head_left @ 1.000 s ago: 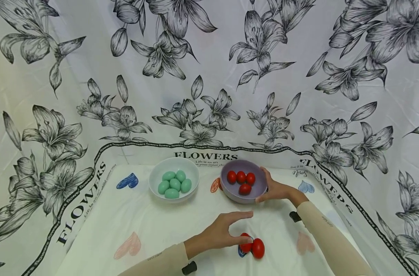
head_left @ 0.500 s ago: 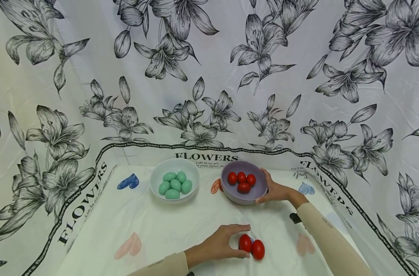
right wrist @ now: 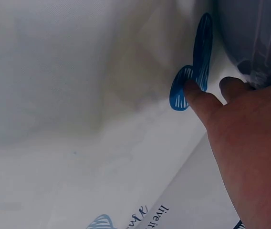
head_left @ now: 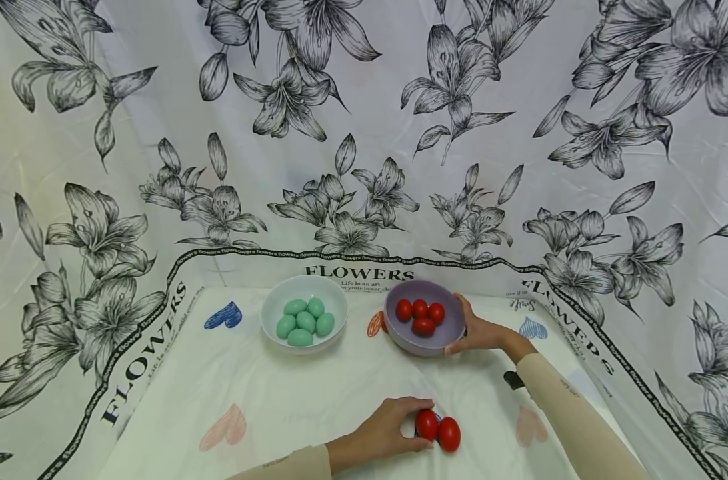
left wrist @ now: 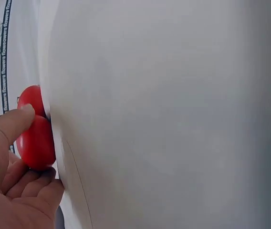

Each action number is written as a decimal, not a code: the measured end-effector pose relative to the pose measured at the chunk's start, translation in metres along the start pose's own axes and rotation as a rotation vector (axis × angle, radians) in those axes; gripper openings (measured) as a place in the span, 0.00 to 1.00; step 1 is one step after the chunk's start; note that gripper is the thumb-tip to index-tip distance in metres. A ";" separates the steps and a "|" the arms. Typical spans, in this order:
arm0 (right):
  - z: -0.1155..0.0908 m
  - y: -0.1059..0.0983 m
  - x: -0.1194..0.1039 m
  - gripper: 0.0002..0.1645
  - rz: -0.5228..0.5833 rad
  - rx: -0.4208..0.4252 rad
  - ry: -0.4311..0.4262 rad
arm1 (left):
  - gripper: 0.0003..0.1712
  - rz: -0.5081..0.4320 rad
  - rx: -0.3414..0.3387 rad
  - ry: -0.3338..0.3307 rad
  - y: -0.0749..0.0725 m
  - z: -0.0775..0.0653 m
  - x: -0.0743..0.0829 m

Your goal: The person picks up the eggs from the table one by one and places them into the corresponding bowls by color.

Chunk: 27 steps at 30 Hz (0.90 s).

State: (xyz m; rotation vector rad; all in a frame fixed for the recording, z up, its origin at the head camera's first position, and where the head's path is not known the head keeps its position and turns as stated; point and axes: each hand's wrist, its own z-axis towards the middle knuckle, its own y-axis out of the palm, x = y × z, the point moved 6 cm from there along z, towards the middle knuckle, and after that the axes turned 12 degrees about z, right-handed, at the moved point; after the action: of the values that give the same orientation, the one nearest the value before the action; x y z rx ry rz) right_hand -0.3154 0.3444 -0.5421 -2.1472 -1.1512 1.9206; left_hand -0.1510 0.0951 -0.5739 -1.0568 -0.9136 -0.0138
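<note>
Two red eggs lie side by side on the cloth near the front. My left hand (head_left: 388, 430) has its thumb and fingers around the left red egg (head_left: 427, 425); in the left wrist view the thumb lies over this egg (left wrist: 36, 145) and the fingers touch its lower end. The other red egg (head_left: 449, 434) is just to the right. My right hand (head_left: 484, 330) holds the side of a purple bowl (head_left: 421, 345), thumb at the front and fingers towards the back. Several red eggs (head_left: 423, 327) lie inside it. The right wrist view shows only part of the bowl (right wrist: 255, 38).
A white bowl (head_left: 280, 293) with several green eggs (head_left: 305, 322) stands left of the purple bowl. White cloth (head_left: 316, 393) printed with hearts and lettering covers the table. A flower-printed curtain (head_left: 376, 133) rises behind.
My left hand has moved down a little and its thumb and fingers have closed in around the left red egg. The right hand stays on the purple bowl.
</note>
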 end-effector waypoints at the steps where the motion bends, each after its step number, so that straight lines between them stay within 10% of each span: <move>1: 0.000 0.000 0.000 0.89 0.000 0.001 -0.001 | 0.38 -0.006 -0.002 -0.008 0.000 0.000 0.000; 16: -0.001 0.000 -0.004 0.89 0.017 0.001 0.007 | 0.35 -0.113 -0.011 -0.060 -0.007 0.003 0.000; 27: -0.002 0.002 -0.002 0.88 0.018 0.002 0.014 | 0.36 -0.161 0.083 -0.042 -0.057 0.019 0.007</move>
State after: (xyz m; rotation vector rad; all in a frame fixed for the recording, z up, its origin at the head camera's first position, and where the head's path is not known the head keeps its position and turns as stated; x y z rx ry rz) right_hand -0.3124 0.3429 -0.5402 -2.1742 -1.1316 1.9100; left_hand -0.1827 0.0822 -0.5239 -0.9076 -1.0270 -0.0878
